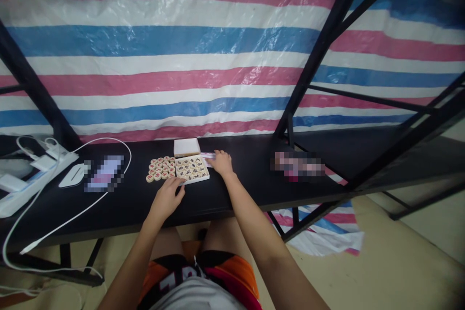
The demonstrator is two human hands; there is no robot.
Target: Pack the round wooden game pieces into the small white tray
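Observation:
A white box [203, 178] with rows of xiangqi pieces [191, 168] marked in dark characters lies on the black table. Its white lid [186, 147] sits just behind it. Left of the box, red-marked xiangqi pieces [158, 169] stand in rows on the tabletop. My left hand [167, 197] rests at the box's near left corner, thumb apart from the fingers, with no piece visible in it. Beside the box's right side, my right hand [221, 162] lies with fingers spread over a pale pink-and-white sheet [208, 156], partly covering it.
A white power strip [32, 181] with plugs and a white cable [72, 225] occupies the left end. Near it are a white flat device [71, 177] and a blurred phone-like object [105, 173]. A blurred pinkish item [300, 164] lies right. Black frame posts [312, 65] rise behind.

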